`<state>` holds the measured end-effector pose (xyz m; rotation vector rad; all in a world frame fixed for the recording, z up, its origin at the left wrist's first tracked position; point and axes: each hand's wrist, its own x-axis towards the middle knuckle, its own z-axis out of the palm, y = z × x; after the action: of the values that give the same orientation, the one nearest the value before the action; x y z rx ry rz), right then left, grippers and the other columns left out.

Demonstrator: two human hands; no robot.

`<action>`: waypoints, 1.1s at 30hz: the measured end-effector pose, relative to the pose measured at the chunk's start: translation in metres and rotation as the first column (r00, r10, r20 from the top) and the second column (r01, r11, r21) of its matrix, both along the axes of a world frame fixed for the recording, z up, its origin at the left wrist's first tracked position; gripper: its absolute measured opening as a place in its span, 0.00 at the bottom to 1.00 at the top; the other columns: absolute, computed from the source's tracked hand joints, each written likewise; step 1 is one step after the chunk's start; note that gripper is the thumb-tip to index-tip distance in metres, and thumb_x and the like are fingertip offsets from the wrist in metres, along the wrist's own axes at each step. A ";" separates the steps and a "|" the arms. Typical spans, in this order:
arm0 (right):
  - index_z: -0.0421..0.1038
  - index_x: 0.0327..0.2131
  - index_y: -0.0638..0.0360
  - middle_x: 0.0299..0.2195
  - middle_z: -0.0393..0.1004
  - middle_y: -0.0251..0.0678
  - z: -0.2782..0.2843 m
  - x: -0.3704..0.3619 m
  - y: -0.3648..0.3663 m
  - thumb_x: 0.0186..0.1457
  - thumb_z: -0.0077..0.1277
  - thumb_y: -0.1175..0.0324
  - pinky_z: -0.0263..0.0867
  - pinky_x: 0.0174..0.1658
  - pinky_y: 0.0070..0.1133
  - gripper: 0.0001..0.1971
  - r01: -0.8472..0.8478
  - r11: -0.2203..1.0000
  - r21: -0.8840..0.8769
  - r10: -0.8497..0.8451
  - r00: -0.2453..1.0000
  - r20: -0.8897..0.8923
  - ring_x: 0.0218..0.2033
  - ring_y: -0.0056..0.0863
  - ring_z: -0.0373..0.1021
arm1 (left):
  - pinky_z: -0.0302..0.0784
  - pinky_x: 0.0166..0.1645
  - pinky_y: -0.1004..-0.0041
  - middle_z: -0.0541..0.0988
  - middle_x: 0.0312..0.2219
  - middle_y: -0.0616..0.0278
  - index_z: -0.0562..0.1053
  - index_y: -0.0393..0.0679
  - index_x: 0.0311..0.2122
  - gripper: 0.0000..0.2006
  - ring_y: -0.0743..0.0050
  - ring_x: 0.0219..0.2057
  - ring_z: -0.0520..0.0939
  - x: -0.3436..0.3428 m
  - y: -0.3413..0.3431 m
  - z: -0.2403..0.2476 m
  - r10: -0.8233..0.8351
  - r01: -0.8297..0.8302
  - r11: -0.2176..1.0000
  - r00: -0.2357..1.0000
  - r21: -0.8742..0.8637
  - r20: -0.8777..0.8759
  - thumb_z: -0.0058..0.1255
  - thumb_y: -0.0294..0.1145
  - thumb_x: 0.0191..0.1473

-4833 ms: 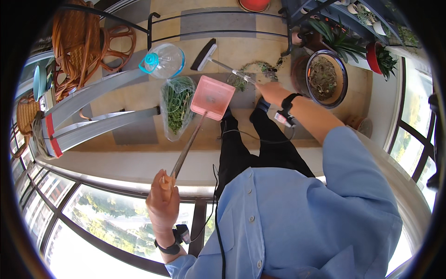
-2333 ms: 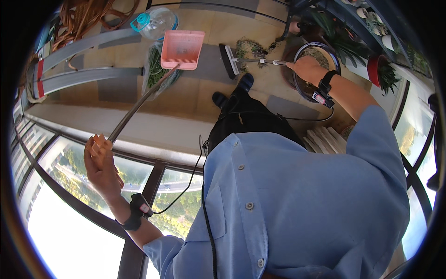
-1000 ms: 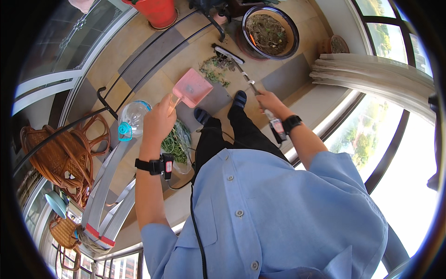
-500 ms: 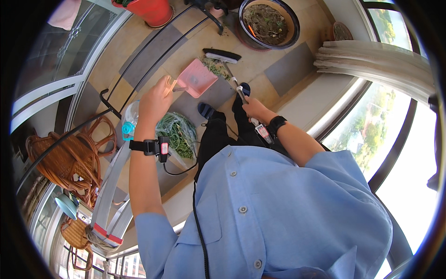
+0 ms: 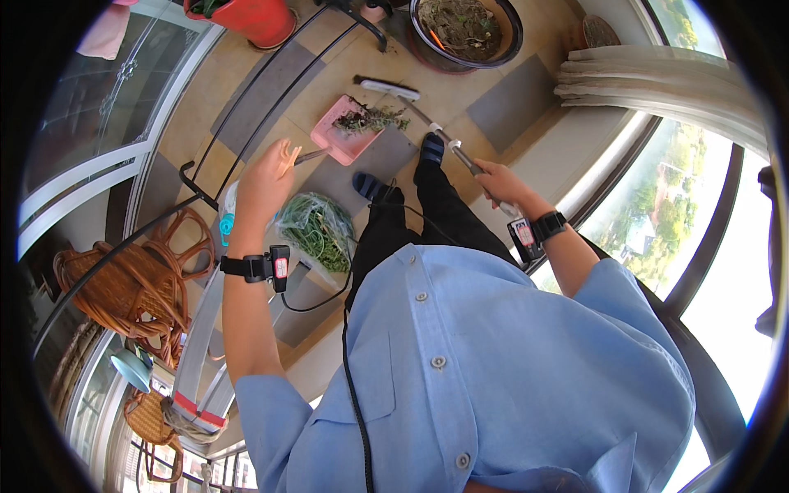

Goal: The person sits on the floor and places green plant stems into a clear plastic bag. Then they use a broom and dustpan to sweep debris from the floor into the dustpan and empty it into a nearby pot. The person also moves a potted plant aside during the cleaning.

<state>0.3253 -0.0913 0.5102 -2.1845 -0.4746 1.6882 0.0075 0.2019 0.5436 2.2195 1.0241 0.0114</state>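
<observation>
My left hand is closed around the handle of a pink dustpan, which is low over or on the tiles. Green and dark plant scraps lie partly in the pan and partly past its right edge. In my right hand is the long grey handle of a broom. The white head with dark bristles rests on the floor just beyond the scraps, apart from the pan. Wristbands with small devices circle both wrists.
A clear plastic bag of green cuttings stands by my left foot. Ahead is a large dark-rimmed pot of soil, with a red pot farther left. A black metal rail, a wicker chair and a ladder line the left.
The scraps, earlier on the floor between broom head and pan, now lie partly in the pan. My right hand has swung right, tilting the broom handle more.
</observation>
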 end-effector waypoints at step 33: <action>0.64 0.40 0.65 0.17 0.62 0.34 -0.025 -0.037 0.028 0.55 0.45 0.70 0.63 0.17 0.21 0.11 0.073 0.995 0.062 -0.064 0.988 -0.137 0.15 0.24 0.65 | 0.74 0.39 0.58 0.78 0.37 0.47 0.69 0.49 0.50 0.19 0.43 0.38 0.78 -0.060 -0.048 -0.002 0.120 -0.120 0.992 0.993 0.032 0.003 0.51 0.29 0.50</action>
<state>0.2884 -0.0634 0.4857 -2.0010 -0.4089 1.7436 -0.0529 0.1539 0.5413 2.1835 1.1630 0.0827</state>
